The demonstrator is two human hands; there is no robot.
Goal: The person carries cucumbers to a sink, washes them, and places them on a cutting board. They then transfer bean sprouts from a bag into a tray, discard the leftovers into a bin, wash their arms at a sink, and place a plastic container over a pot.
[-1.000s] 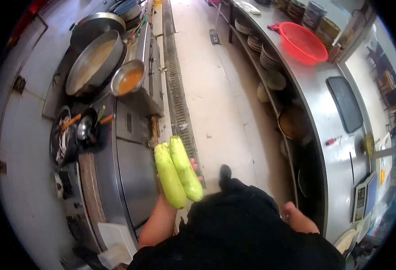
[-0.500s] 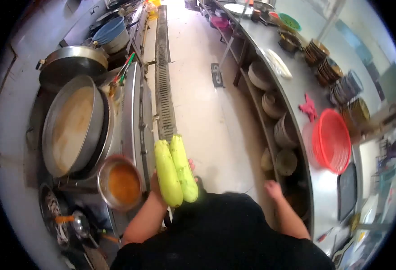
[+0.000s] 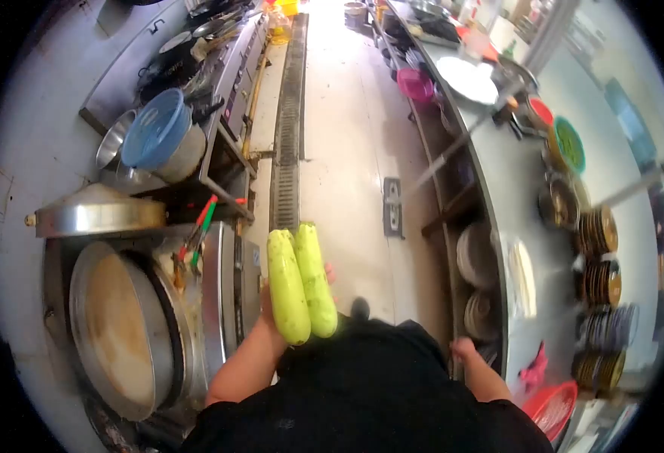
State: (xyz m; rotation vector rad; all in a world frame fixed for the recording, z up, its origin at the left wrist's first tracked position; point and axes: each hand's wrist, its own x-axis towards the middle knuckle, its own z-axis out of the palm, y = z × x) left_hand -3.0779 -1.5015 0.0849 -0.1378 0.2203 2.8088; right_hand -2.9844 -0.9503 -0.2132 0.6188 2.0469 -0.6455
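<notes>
Two pale green squashes, a left one (image 3: 289, 291) and a right one (image 3: 317, 283), lie side by side in my left hand (image 3: 268, 308). Most of that hand is hidden beneath them, with fingertips showing at their right side. My right hand (image 3: 464, 349) hangs low at my side near the shelf under the right counter, away from the squashes. It looks small and blurred, and its fingers cannot be made out.
Left stands a large pan of cloudy liquid (image 3: 117, 332), with a blue basin (image 3: 154, 128) beyond. A floor drain (image 3: 287, 136) runs ahead. The right counter (image 3: 491, 177) holds stacked dishes (image 3: 608, 328), a pink cloth (image 3: 534, 368) and a red basket (image 3: 552, 411). A black-and-grey object (image 3: 393, 208) lies on the floor.
The view has moved forward along the aisle; the pans, counter items and floor object now appear lower. The bowl of orange liquid has left view. The squashes remain in my left hand.
</notes>
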